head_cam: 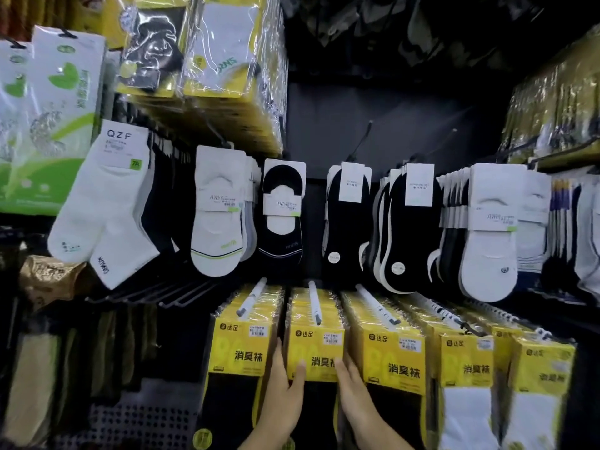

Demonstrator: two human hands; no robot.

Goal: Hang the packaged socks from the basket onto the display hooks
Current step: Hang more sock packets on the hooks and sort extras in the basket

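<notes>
A yellow-and-black sock package (316, 349) hangs at the front of a white display hook (314, 302) in the bottom row. My left hand (282, 394) grips its left edge, thumb on the yellow front and fingers behind the side. My right hand (352, 391) lies against the package's right edge, fingers straight up along it. More yellow packages (240, 349) hang on the neighbouring hooks (251, 297). No basket is in view.
Above hang rows of white and black no-show socks (347, 219) and white ankle socks (104, 206). Bare black hooks (360, 141) stick out of the dark back panel. Yellow packs (207, 50) hang top left. A perforated dark panel (139, 420) lies at lower left.
</notes>
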